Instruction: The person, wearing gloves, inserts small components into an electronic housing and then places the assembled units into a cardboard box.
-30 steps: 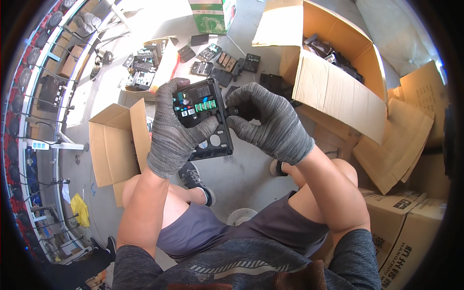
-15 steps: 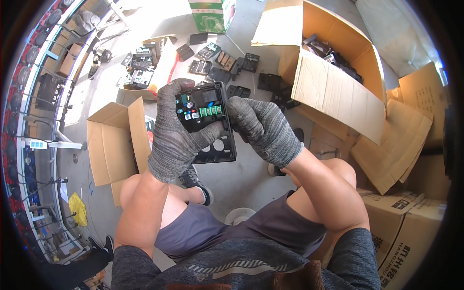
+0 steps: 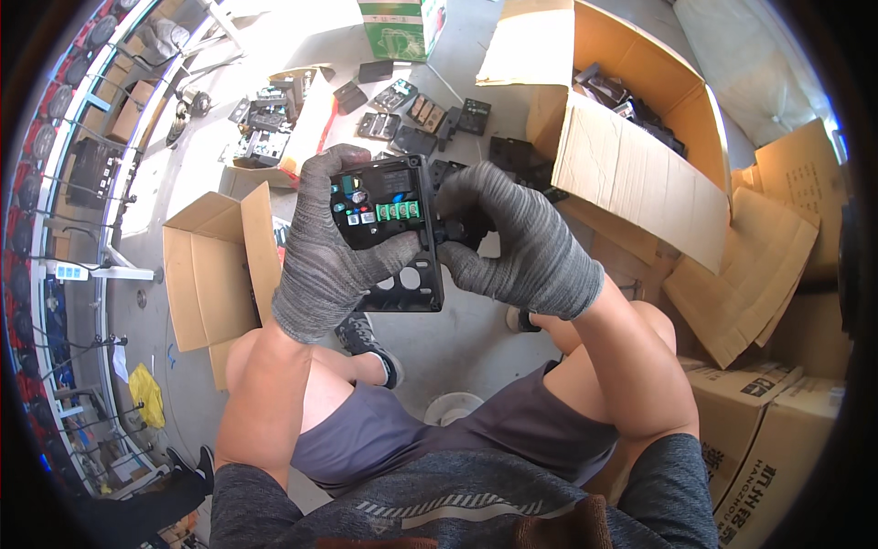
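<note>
The left hand (image 3: pixel 320 252) is clamped on an open black housing (image 3: pixel 389 183) with a green terminal block (image 3: pixel 397 211), up over the floor (image 3: pixel 434 352); the right hand (image 3: pixel 530 242) curls at its right edge (whether it grips the dark part (image 3: pixel 468 223) there, I cannot tell); the hands partly hide loose black modules (image 3: pixel 414 140) beyond; an open cardboard box (image 3: pixel 645 169) stands to the right, a green-and-white carton (image 3: pixel 400 32) farther off.

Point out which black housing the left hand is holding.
The open black housing with the green terminal block, raised in the left hand; the other loose black units ahead lie scattered on the floor.
</note>
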Tool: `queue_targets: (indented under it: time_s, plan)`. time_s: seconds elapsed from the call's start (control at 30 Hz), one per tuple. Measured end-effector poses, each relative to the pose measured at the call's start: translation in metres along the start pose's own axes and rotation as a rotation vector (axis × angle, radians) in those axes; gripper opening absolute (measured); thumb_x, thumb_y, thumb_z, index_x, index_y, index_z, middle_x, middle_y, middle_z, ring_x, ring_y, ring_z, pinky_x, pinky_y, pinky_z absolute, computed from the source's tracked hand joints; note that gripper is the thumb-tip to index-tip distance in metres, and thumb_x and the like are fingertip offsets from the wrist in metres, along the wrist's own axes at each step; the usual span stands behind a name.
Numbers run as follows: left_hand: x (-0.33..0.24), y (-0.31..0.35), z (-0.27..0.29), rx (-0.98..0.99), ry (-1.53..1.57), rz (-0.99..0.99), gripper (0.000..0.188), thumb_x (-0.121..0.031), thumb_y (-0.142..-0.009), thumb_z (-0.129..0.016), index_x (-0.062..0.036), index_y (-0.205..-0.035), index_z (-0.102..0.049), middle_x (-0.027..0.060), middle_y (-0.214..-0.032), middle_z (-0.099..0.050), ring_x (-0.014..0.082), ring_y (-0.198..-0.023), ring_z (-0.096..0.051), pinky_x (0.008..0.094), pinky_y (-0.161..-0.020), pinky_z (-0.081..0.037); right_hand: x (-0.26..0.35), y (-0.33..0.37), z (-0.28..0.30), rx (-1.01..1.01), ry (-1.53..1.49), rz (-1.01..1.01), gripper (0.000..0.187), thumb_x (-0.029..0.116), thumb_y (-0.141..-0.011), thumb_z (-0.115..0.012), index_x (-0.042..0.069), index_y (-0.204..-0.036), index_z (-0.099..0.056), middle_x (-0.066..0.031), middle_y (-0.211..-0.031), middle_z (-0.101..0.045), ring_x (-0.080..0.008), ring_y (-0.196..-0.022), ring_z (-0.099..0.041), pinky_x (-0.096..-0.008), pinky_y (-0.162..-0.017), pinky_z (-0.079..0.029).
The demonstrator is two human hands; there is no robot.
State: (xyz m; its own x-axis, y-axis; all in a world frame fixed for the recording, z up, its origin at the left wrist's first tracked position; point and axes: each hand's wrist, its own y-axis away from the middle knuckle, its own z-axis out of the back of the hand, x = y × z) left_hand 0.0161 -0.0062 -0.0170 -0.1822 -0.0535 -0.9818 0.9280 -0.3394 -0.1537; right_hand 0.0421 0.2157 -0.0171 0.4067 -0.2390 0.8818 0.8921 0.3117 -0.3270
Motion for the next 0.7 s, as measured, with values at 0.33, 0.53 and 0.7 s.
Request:
queue_targets:
  time_s: [0.33, 0.53, 0.7]
  plan:
    - [-0.003, 0.001, -0.003, 0.014, -0.054, -0.024, 0.082, -0.013, -0.073, -0.09, -0.0078, -0.135, -0.037, 0.0141, -0.121, -0.059, 0.0201, -0.106, -0.065, 0.0332, -0.088, -0.059, 0.012, -0.004, -0.004, 0.105, 0.091, -0.287, 0.025, 0.029, -0.098, -0.063, 0.004, -0.1, -0.067, -0.0188, -0.074, -0.065, -0.0351, -0.07, -0.069, -0.0434, -0.063, -0.053]
    - [-0.001, -0.002, 0.0, -0.019, -0.04, -0.004, 0.082, -0.012, -0.073, -0.089, -0.0073, -0.135, -0.036, 0.0135, -0.119, -0.06, 0.0192, -0.103, -0.066, 0.0319, -0.087, -0.059, 0.009, 0.0, -0.001, -0.039, -0.014, -0.045, 0.031, 0.021, -0.094, -0.069, 0.004, -0.118, -0.059, -0.0116, -0.081, -0.066, -0.0211, -0.068, -0.065, -0.0346, -0.063, -0.054]
    - [-0.007, -0.003, -0.001, -0.013, 0.006, 0.029, 0.082, -0.015, -0.074, -0.09, -0.0063, -0.135, -0.036, 0.0137, -0.118, -0.059, 0.0189, -0.104, -0.065, 0.0315, -0.087, -0.059, -0.004, -0.001, 0.0, -0.012, 0.091, 0.143, 0.025, 0.02, -0.094, -0.067, 0.005, -0.114, -0.062, -0.0135, -0.083, -0.067, -0.0258, -0.07, -0.067, -0.0378, -0.063, -0.054]
